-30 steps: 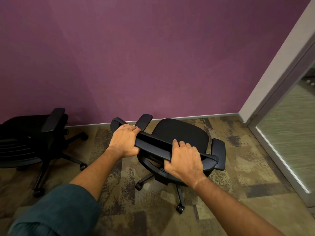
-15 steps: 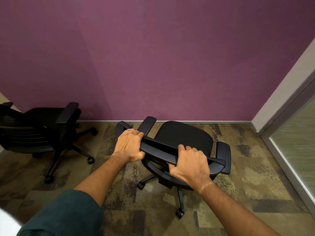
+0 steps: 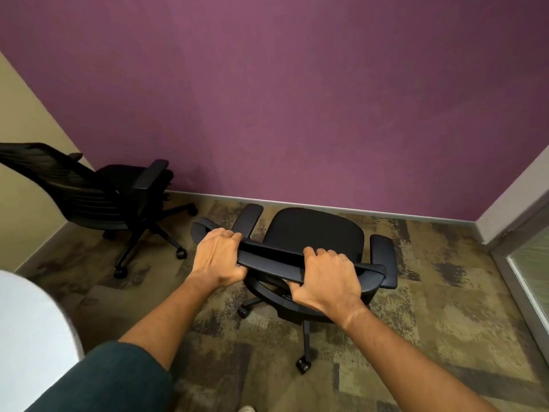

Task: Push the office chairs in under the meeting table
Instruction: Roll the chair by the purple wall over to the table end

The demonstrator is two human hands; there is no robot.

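A black office chair (image 3: 315, 230) on castors stands in front of me, its seat facing the purple wall. My left hand (image 3: 218, 257) grips the left end of its backrest's top edge. My right hand (image 3: 326, 278) grips the same edge further right. A second black office chair (image 3: 98, 191) stands at the left near the room's corner, with nobody touching it. The rounded white edge of the meeting table (image 3: 26, 331) shows at the lower left.
The purple wall (image 3: 297, 99) runs close behind the chair I hold. A beige wall (image 3: 20, 129) closes the left side. A glass door with a grey frame (image 3: 523, 263) is at the right. Patterned carpet (image 3: 430, 307) covers the floor.
The view has swung left: the second chair, the beige wall and the white table edge have come further into view. Both hands keep their grip on the backrest.
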